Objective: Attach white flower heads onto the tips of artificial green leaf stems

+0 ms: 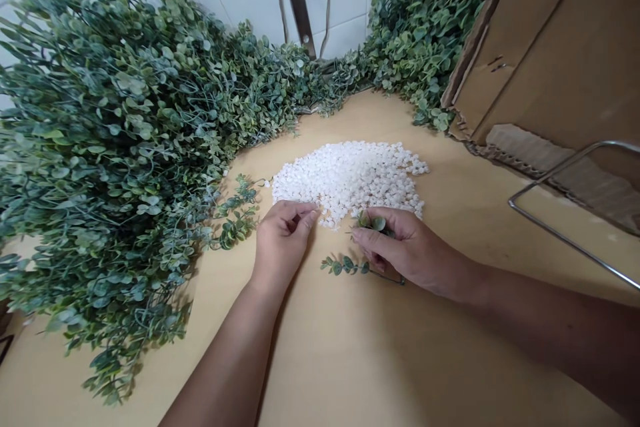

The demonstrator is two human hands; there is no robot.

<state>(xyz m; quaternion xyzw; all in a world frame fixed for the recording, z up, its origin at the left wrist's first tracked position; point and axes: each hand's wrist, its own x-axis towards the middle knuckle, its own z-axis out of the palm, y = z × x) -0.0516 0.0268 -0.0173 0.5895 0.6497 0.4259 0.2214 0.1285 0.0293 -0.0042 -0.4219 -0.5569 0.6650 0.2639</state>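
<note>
Two bare hands meet at the near edge of a heap of small white pieces [345, 177]. The left hand [280, 240] has thumb and forefinger pressed together; whether a white piece sits between them is too small to tell. The right hand [407, 250] pinches a leafy sprig [379, 223] between thumb and fingers. A lower leafy length [345, 265] shows just below those fingers, and I cannot tell whether it shares the same stem.

By my judgement the work is at the stage of one sprig in hand, with a great many white pieces lying loose beyond both hands. None can be seen fixed to the held sprig, though the right fingers cover part of it.

Short greenery [235, 227] lies just left of the left hand, next to a large mass of foliage [125, 93]. More foliage [425, 20] is heaped beyond the right hand. To that hand's right, a cardboard box [555, 47] and a wire frame [575, 245] take up room above the tabletop [340, 360], probably limiting sideways reach.
</note>
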